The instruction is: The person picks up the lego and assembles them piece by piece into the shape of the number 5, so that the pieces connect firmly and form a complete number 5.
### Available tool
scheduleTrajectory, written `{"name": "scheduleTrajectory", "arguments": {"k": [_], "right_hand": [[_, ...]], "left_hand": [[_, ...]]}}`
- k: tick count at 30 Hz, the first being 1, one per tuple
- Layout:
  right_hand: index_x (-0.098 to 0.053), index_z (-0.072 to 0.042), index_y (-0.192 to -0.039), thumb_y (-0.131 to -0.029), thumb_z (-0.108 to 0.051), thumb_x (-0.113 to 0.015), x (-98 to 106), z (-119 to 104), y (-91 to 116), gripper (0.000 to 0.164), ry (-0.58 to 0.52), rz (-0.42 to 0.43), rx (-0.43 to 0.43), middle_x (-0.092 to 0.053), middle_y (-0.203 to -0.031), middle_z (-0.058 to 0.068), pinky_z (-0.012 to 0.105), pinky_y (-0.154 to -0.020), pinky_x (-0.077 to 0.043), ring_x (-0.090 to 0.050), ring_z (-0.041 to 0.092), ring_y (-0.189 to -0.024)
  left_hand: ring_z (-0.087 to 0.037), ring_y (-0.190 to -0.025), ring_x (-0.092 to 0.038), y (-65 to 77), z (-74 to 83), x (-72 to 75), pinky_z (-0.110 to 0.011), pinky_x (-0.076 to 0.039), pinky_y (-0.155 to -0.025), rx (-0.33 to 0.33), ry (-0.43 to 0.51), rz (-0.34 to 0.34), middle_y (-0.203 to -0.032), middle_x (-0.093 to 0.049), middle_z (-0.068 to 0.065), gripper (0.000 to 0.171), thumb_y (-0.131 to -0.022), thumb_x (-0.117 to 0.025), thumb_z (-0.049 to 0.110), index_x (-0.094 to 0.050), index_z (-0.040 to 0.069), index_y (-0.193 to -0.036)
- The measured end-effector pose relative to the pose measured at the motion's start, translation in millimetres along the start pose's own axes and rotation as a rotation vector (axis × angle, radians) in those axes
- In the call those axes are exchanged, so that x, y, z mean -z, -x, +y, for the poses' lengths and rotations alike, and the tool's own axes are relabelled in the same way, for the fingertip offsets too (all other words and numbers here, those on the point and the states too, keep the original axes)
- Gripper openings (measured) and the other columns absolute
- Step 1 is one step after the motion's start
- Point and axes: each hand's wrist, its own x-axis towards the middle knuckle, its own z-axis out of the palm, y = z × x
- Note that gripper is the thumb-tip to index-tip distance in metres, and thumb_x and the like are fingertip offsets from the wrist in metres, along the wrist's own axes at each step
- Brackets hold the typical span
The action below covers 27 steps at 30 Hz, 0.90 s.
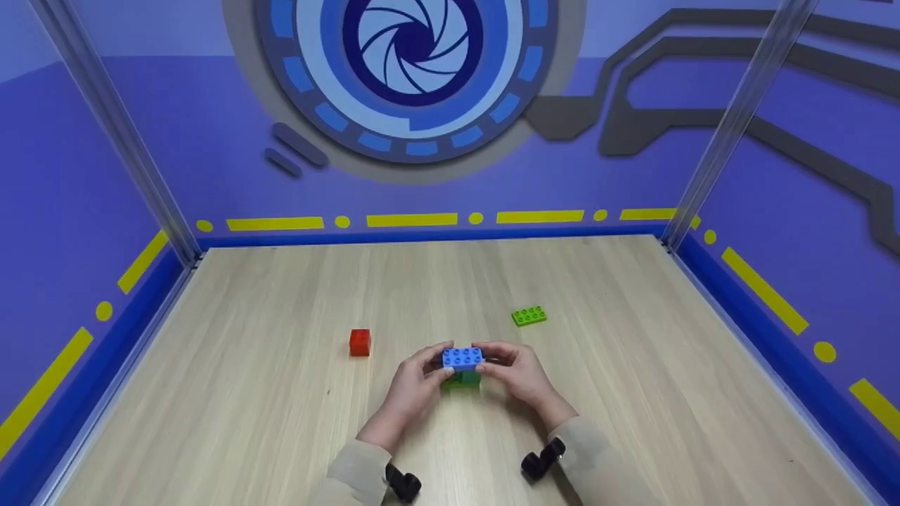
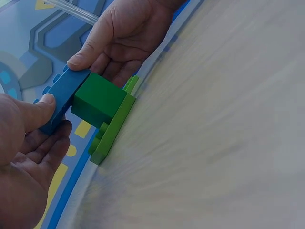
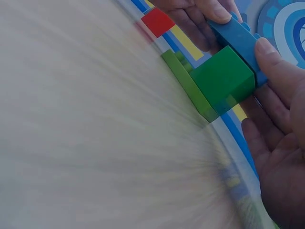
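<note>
A blue brick (image 1: 462,358) sits on top of a dark green block (image 1: 463,379), which stands on a light green plate (image 2: 114,126) lying on the wooden table (image 1: 281,422). My left hand (image 1: 426,368) pinches the blue brick's left end, thumb on its side. At the brick's right end, my right hand (image 1: 502,362) pinches it the same way. In the right wrist view the blue brick (image 3: 238,38) tops the green block (image 3: 221,78), with the thumb against the brick's edge.
A red cube brick (image 1: 359,342) stands to the left of the hands. Behind them to the right lies a flat light green plate (image 1: 529,315). Blue and purple walls with clear corner posts (image 1: 731,126) enclose the table.
</note>
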Motion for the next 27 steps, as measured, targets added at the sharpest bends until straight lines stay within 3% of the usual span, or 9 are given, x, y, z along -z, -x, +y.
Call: {"name": "scheduleTrajectory", "arguments": {"k": [11,27], "right_hand": [[-0.072,0.004,-0.123,-0.090,-0.010,-0.079,0.9,1.6,-1.6,0.037,0.006,-0.015,0.029,-0.072,-0.123,0.024,0.017,-0.090,-0.055,-0.070,0.004,-0.101],[-0.073,0.003,-0.121,-0.088,-0.012,-0.081,1.1,1.4,-2.6,0.037,0.034,-0.002,0.027,-0.074,-0.121,0.022,0.018,-0.090,-0.056,-0.070,0.006,-0.100]], "left_hand": [[-0.034,-0.129,-0.062,0.2,-0.8,-0.2,-0.041,-0.053,-0.108,-0.060,-0.048,0.004,-0.143,-0.061,-0.020,0.044,-0.100,-0.065,0.009,-0.059,0.005,-0.143],[-0.034,-0.130,-0.062,0.2,-1.2,-0.2,-0.040,-0.052,-0.109,-0.034,-0.040,0.005,-0.144,-0.060,-0.020,0.044,-0.101,-0.065,0.011,-0.059,0.008,-0.144]]}}
